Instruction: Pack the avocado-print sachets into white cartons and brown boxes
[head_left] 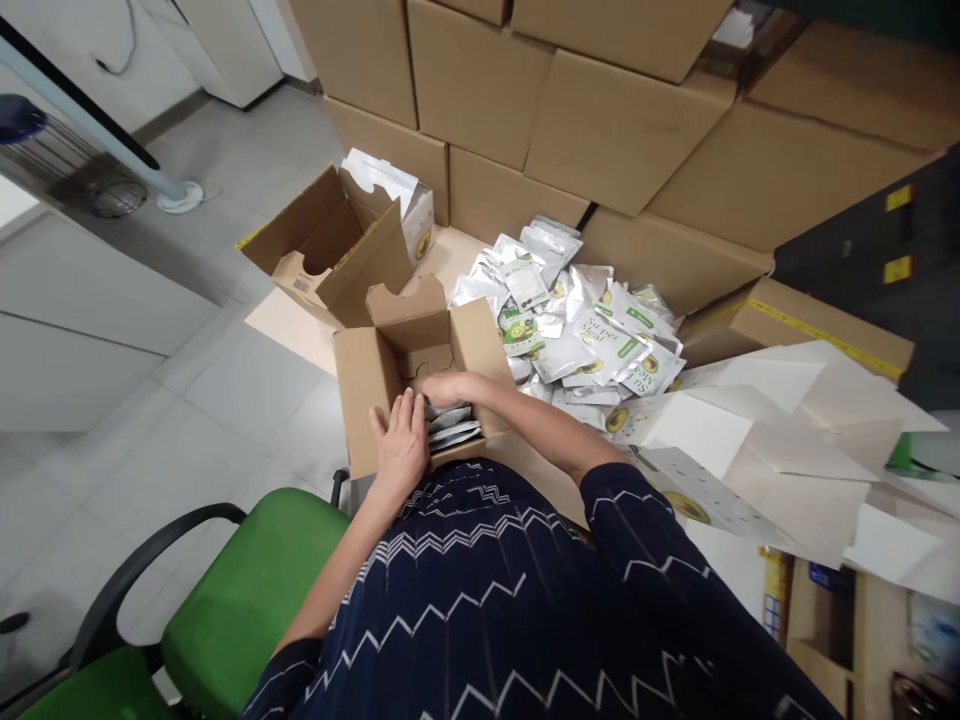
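An open brown cardboard box (367, 375) stands directly before my body with its flaps up. Several silver pouches (454, 428) are packed on edge at the near end inside it. My left hand (403, 440) lies over the box's left side, fingers stretched out and thumb apart, with its fingertips by the pouches. Inside the box, my right hand (448, 388) reaches in from the right and rests at the far side of the pouches. Its fingertips are hidden, so what they hold does not show. Beyond it lies a loose heap of white and silver pouches (559, 355).
Another open carton (367, 260) stands at the back left, beside a white printed box (420, 225). Stacked cartons (487, 85) wall off the back. Folded white boxes (780, 420) lie at the right. A green chair (259, 570) is at the lower left.
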